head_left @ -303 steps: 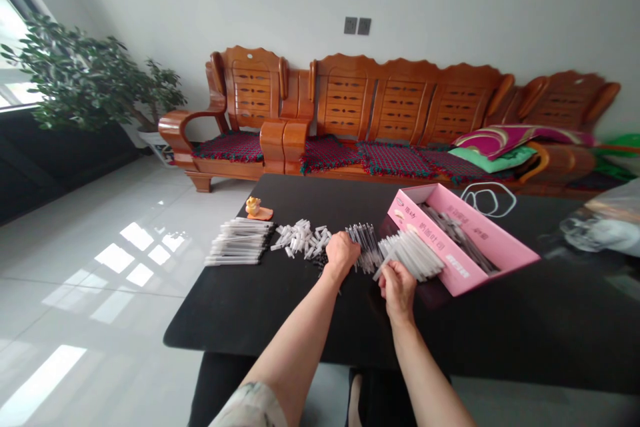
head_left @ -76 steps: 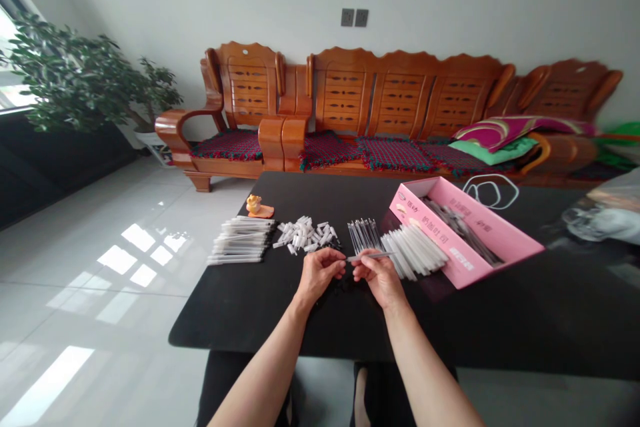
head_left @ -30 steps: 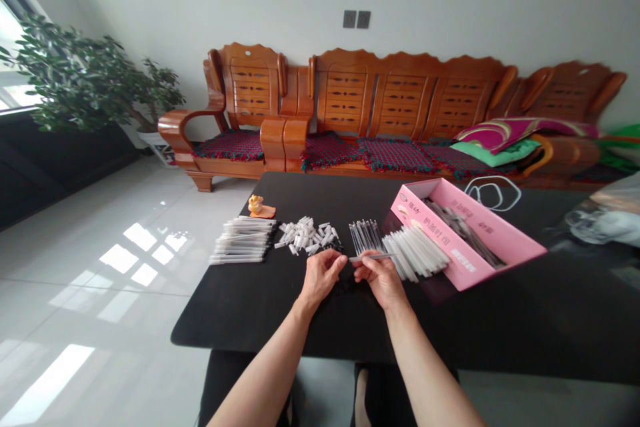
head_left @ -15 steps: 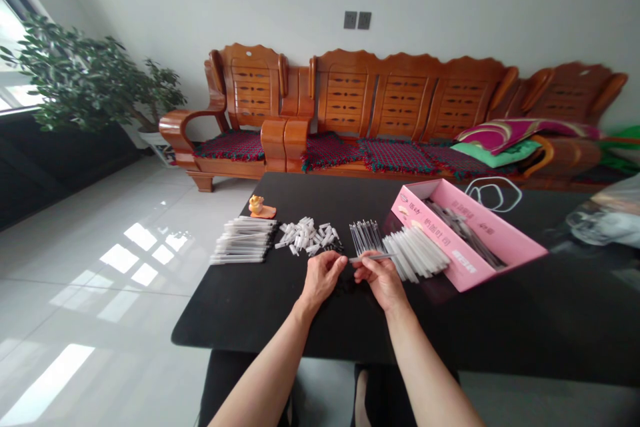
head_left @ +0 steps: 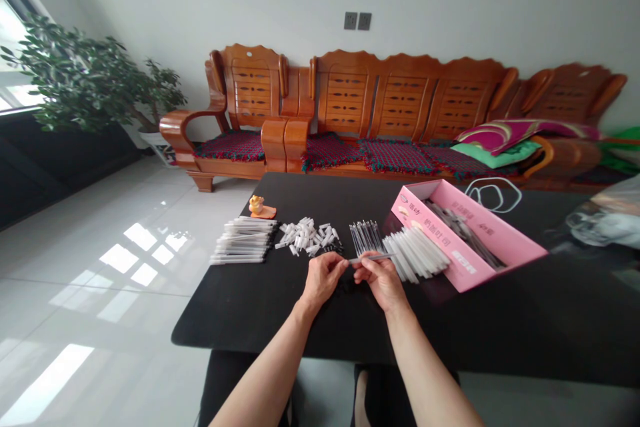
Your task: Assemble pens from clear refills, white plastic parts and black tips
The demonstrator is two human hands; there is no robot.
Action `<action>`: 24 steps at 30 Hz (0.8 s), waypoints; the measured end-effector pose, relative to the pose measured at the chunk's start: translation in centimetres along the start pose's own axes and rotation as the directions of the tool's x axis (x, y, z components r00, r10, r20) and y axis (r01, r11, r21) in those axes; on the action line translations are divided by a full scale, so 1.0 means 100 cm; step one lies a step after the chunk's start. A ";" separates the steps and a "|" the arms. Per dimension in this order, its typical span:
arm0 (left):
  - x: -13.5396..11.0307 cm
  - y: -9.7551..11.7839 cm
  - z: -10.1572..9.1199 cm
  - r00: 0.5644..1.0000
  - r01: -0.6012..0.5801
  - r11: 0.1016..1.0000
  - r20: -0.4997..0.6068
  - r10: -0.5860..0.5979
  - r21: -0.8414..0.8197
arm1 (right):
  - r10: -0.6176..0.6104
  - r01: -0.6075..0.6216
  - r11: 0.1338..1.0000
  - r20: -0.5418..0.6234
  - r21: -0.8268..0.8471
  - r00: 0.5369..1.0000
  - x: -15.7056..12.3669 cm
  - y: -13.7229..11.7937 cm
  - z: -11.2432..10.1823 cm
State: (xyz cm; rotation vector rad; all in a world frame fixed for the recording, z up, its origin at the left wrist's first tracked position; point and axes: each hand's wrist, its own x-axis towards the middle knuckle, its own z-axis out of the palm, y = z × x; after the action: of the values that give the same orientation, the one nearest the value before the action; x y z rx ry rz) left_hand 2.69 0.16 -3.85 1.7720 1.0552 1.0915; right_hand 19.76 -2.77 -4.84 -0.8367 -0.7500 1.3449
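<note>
Head camera view: a person's two bare hands meet above the near part of a black table [head_left: 240,313], holding a slim grey tube [head_left: 373,257] level between them. The right hand [head_left: 383,280] grasps the tube near its middle, thumb against fingers, its right end poking out past them. The left hand [head_left: 324,282] pinches the tube's left end between thumb and forefinger; the tip itself is hidden.

Just beyond the right hand lies a row of thin dark rods [head_left: 367,237], and to its right a row of whitish translucent tubes [head_left: 417,252]. Beside these, at the right, sits an open pink box [head_left: 463,265] with grey slim pieces [head_left: 460,230] inside. Beyond the left hand is a loose pile of short white caps [head_left: 303,235], with small black pieces [head_left: 335,245] at its right edge. Farther left lies a neat stack of white pens with dark ends [head_left: 243,240], and a small yellow figurine [head_left: 257,204] on an orange base stands just behind it. At the far side, a carved wooden bench [head_left: 400,93] lines the wall.
</note>
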 end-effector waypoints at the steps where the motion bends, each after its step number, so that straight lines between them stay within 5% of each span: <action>1: 0.000 0.000 0.000 1.000 0.001 1.000 -0.003 -0.001 -0.013 | -0.002 0.002 1.000 -0.001 0.000 1.000 0.000 0.000 0.000; 19: 0.000 0.004 -0.001 0.999 -0.025 0.995 -0.027 0.022 -0.100 | -0.004 0.004 1.000 0.006 0.001 1.000 0.000 0.000 0.001; 24: -0.001 0.003 -0.001 0.999 -0.015 0.999 -0.034 0.016 0.028 | 0.002 -0.002 1.000 -0.002 -0.001 1.000 -0.001 -0.001 0.001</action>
State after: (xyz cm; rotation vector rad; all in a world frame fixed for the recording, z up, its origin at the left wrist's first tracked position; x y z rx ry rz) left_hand 2.63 0.04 -3.57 1.7923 1.0836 1.1247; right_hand 19.70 -2.82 -4.74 -0.8401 -0.7488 1.3455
